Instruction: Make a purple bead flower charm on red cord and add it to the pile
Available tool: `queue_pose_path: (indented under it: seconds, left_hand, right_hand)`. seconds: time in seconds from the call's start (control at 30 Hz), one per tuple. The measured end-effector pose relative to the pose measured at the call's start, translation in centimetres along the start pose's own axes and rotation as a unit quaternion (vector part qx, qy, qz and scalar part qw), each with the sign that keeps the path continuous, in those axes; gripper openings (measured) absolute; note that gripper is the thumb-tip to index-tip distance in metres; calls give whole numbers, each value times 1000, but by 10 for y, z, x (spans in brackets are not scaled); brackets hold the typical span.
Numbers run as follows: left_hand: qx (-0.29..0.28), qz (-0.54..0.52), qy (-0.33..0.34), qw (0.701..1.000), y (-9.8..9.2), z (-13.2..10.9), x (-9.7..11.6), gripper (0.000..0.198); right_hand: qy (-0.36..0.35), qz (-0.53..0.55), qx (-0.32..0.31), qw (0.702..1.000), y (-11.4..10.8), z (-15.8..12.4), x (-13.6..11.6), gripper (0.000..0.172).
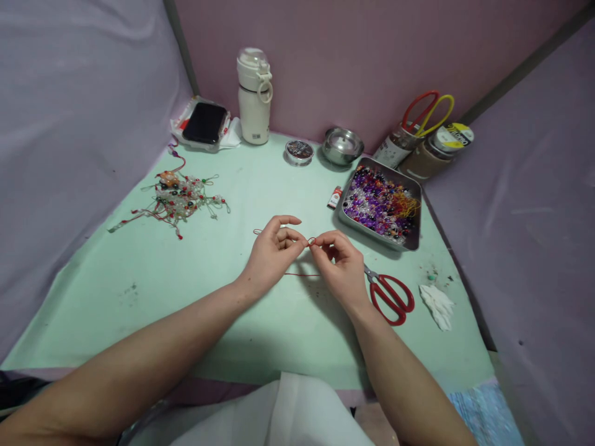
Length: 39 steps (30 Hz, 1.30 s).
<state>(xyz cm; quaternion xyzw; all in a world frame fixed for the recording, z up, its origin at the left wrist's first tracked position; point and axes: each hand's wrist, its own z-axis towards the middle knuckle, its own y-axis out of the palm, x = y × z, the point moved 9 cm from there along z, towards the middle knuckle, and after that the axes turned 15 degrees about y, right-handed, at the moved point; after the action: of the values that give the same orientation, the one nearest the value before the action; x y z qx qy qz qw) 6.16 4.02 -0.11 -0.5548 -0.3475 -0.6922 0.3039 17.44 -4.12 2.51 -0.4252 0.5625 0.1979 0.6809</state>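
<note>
White clothing (297,409) lies nearest the camera, cut off by the lower edge, as are both forearms. The red cord (302,274) is over the middle of the green bench (223,353), between the two hands; part of it is hidden behind the left hand (270,251), and a thin loop shows beyond. Where the fingertips meet, a small loop stands, but its crossing is too small to make out. The blades of the red-handled scissors (389,292) are mostly hidden by the right hand (343,263).

The left hand pinches the cord between thumb and finger, its other fingers loosely bent. The right hand also pinches it, with the remaining fingers curled in.

Beyond the right hand, a metal tray (379,239) contains a heap of purple, clear, red and black beads (374,204), with orange-yellow threads at the right. Behind it, a glass jar (394,148) holds red and yellow handles; their lower parts I cannot see. What the steel bowl (343,148) contains is unclear.
</note>
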Motion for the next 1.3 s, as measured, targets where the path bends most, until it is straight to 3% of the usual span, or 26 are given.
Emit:
queue_pose_path:
  seconds: [0.2,0.37,0.43,0.57,0.83,1.13,1.3]
  left_hand:
    - [26,-18,0,999,-3,0,0,40]
    - [23,-52,-12,998,1,-2,-5,42]
    - [25,-65,-21,997,2,-2,-9,42]
    - [29,-51,-20,998,0,-1,-8,39]
    - [-23,-44,-40,998,8,-3,-6,43]
    - [19,-85,-66,994,1,-2,-9,41]
    - [32,-95,-60,993,1,-1,-8,40]
  right_hand:
    - [123,97,-58,986,11,3,19,12]
    - [209,149,-154,954,29,1,33,20]
    - [203,143,-157,956,28,1,32,19]
    - [165,137,-95,972,13,4,26,21]
    - [168,139,-31,975,2,6,29,20]
    - [136,107,-102,980,12,8,29,18]
    - [130,106,-100,981,14,6,26,19]
